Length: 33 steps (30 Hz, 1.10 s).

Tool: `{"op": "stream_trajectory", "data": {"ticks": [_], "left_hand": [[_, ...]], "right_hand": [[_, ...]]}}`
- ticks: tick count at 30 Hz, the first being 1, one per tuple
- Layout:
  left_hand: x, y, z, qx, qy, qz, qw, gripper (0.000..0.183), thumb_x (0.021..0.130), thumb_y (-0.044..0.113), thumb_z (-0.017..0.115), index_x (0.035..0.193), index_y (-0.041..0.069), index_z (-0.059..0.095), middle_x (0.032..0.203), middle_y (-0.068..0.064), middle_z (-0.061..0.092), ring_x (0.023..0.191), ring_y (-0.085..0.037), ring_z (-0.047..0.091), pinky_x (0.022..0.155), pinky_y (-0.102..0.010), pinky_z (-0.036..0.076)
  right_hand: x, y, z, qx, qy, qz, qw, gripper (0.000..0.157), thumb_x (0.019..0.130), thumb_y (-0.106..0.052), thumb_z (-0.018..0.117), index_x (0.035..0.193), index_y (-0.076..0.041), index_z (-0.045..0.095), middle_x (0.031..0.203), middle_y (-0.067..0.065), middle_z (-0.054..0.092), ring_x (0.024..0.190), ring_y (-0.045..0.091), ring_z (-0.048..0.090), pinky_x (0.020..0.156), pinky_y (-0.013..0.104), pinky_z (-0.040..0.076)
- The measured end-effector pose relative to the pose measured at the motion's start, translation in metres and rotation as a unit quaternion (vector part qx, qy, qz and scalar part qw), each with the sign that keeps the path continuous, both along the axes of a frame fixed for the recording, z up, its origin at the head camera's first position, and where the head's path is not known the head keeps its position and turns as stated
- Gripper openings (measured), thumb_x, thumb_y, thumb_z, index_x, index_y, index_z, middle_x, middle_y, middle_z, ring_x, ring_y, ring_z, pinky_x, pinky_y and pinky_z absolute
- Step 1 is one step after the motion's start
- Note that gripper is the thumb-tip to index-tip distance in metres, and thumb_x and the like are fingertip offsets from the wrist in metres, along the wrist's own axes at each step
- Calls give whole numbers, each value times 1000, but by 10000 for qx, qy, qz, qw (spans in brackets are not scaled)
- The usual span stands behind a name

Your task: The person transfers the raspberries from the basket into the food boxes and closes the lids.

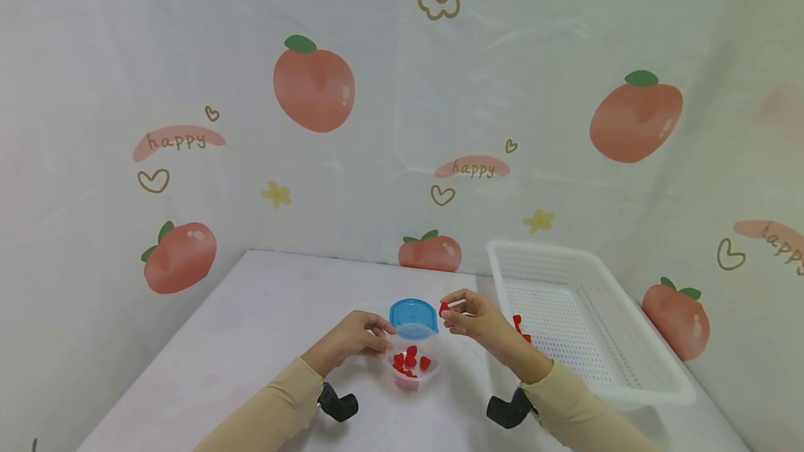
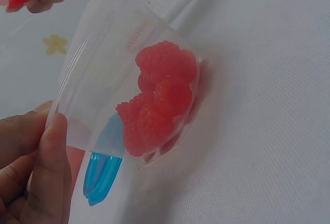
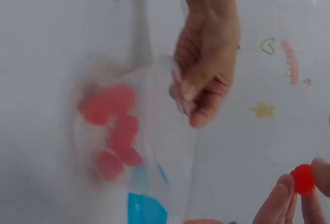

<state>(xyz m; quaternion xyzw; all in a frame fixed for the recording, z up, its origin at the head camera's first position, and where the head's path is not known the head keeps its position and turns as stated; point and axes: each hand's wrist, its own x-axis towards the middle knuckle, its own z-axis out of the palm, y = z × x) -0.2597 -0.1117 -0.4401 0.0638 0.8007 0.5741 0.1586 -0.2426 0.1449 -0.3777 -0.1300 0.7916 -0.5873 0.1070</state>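
A clear plastic cup point(image 2: 98, 79) with several red raspberries point(image 2: 157, 100) in its bottom stands on the table. My left hand point(image 1: 359, 335) pinches the cup's rim between thumb and fingers; the left wrist view shows this grip close up. My right hand point(image 1: 480, 323) holds one raspberry point(image 3: 303, 179) between thumb and fingertips, up and to the right of the cup. A blue lid point(image 1: 412, 318) lies just behind the cup, and through the clear wall its edge shows in both wrist views.
To the right stands a white perforated basket point(image 1: 634, 326), with a few red raspberries point(image 1: 518, 322) at its near left side, partly behind my right forearm. The white table point(image 1: 301, 284) meets a patterned curtain point(image 1: 377, 180) at the back. Black wrist cameras point(image 1: 339, 403) hang under both forearms.
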Motion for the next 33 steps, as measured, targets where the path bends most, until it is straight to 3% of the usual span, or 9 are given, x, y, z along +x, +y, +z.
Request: {"op": "stream_trajectory", "data": {"ticks": [6, 15, 19, 28, 33], "left_hand": [[-1, 0, 0, 7, 4, -19, 10000, 23, 82, 2, 74, 105, 1, 69, 80, -7, 59, 68, -13, 63, 66, -25, 59], [2, 2, 0, -78, 18, 111, 9999, 25, 81, 2, 75, 105, 0, 69, 80, -7, 58, 66, -14, 61, 65, -25, 59], [3, 3, 1, -87, 34, 114, 9999, 25, 81, 3, 75, 105, 0, 69, 80, -7, 57, 66, -14, 61, 65, -25, 59], [2, 3, 1, -58, -3, 118, 9999, 24, 81, 2, 75, 104, 1, 70, 79, -6, 57, 65, -13, 60, 65, -25, 59], [2, 3, 1, -114, 32, 121, 9999, 25, 81, 4, 76, 105, 1, 70, 80, -6, 56, 65, -14, 59, 65, -25, 59]], "right_hand": [[8, -10, -15, 10, -238, 16, 9997, 38, 92, -20, 67, 118, 3, 53, 99, 13, 62, 84, 16, 65, 83, 31, 58], [11, -15, -35, 120, -359, 139, 9992, 36, 92, -18, 66, 117, 4, 52, 104, 22, 62, 90, 27, 65, 83, 33, 58], [10, -16, -39, 112, -341, 147, 9992, 34, 92, -16, 65, 116, 4, 52, 103, 22, 62, 89, 25, 65, 83, 34, 59], [9, -19, -44, 309, -235, -3, 9992, 33, 91, -15, 67, 115, 3, 54, 93, 9, 65, 86, 24, 66, 81, 35, 59], [10, -21, -45, 468, -124, 6, 9988, 31, 91, -15, 67, 113, 2, 56, 95, 17, 66, 85, 26, 65, 81, 35, 59]]}}
